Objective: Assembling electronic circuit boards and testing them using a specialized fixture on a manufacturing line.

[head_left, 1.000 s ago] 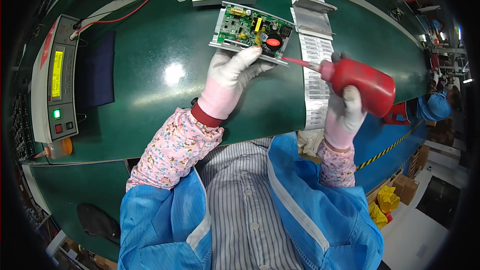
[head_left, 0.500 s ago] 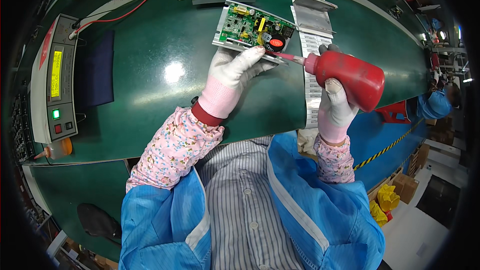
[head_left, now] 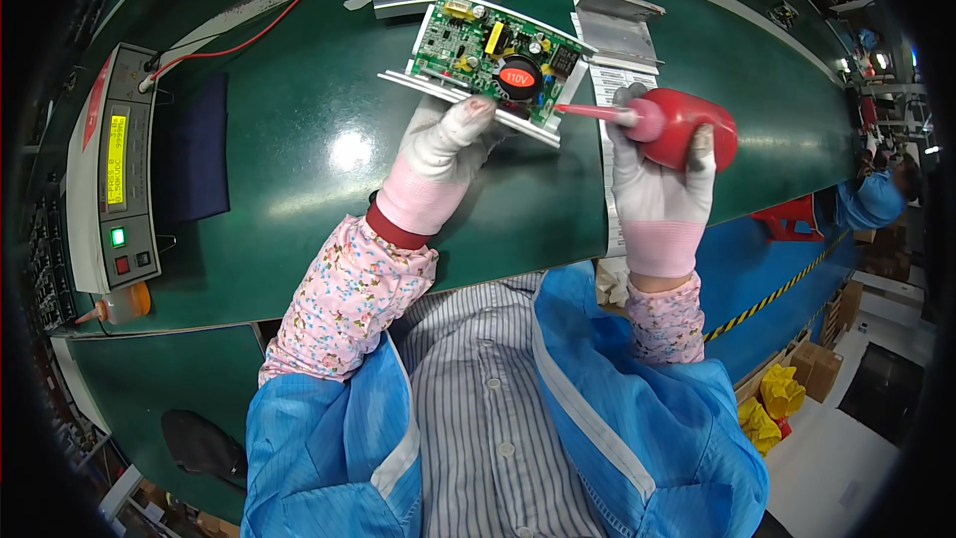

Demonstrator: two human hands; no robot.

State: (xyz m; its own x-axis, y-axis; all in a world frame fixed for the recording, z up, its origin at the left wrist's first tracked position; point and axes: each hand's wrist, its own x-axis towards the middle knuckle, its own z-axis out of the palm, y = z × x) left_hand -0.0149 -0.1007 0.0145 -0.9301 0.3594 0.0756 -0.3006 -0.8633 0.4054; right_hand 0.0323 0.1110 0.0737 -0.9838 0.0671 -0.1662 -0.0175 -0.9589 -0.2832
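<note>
left grip (head_left: 438,149) clamps the board (head_left: 480,48); right grip (head_left: 662,179) wraps the bottle (head_left: 689,118): steady both, guide the nozzle (head_left: 597,113) lightly.

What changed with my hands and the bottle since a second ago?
Your right hand moved the red squeeze bottle left and slightly away from you; your left hand shifted the circuit board slightly left. Neither took or released anything. The tester and metal bracket stayed put.
</note>
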